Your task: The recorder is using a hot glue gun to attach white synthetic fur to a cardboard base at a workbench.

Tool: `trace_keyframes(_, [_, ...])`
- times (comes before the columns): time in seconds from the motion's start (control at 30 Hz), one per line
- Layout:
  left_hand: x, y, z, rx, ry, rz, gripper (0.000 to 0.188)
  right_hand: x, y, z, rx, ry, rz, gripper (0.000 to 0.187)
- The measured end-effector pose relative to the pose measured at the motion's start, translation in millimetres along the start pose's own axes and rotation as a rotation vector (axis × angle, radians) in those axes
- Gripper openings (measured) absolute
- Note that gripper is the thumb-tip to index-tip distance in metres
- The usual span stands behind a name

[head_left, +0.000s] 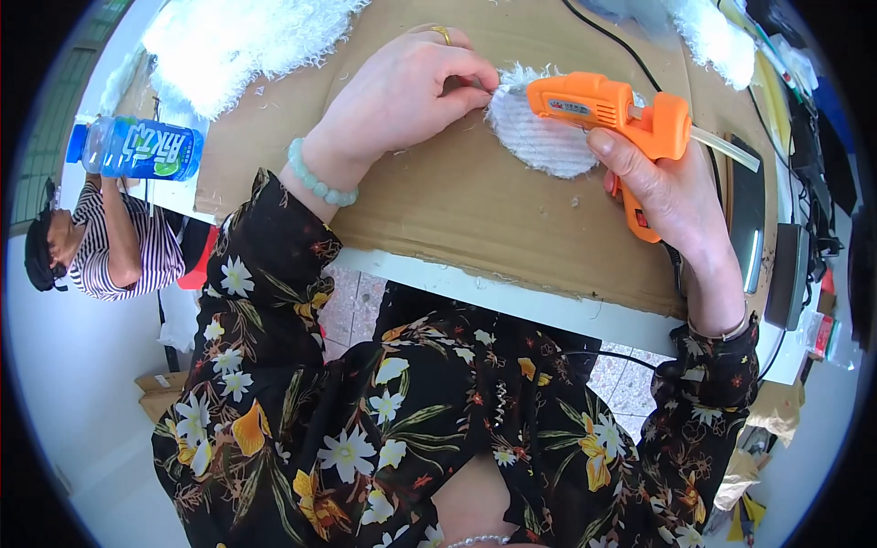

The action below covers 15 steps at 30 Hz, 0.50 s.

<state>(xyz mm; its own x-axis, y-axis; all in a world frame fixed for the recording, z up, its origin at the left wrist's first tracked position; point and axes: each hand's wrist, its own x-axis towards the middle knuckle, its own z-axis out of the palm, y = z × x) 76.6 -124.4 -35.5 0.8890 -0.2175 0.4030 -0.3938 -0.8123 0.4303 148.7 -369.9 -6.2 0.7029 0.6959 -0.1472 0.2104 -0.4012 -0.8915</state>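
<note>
My right hand [660,178] is wrapped round the handle of an orange hot glue gun [594,99], a pale glue stick [726,149] poking from its rear. The gun points left, its nozzle over a white fluffy fabric piece [544,146] with a ribbed face, which lies on brown cardboard. At the left edge of that piece, my left hand [416,91] pinches its rim between thumb and forefinger. The nozzle tip is hard to make out against the white fabric.
White shaggy fabric [242,46] lies at the far left, near a blue-labelled bottle [137,148]. A black cable [630,50] crosses the cardboard [438,219] behind the gun. A dark flat device [746,215] stands at the right. Another person [119,237] in stripes is at the left.
</note>
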Motion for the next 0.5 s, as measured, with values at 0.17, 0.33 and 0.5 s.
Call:
trace_keyframes(0.17, [1.2, 2.9, 4.5, -0.011, 0.018, -0.036, 0.008, -2.1, 1.7, -1.2, 0.026, 0.0, -0.002, 0.039])
trace_keyframes(0.33, [1.9, 5.5, 3.0, -0.007, 0.011, -0.044, 0.008, -6.0, -0.7, -4.7, 0.02, -0.023, 0.0, 0.039])
trace_keyframes(0.5, [3.0, 4.7, 4.4, -0.009, -0.032, -0.004, 0.009, -8.3, 0.2, -5.2, 0.018, -0.032, -0.021, 0.038])
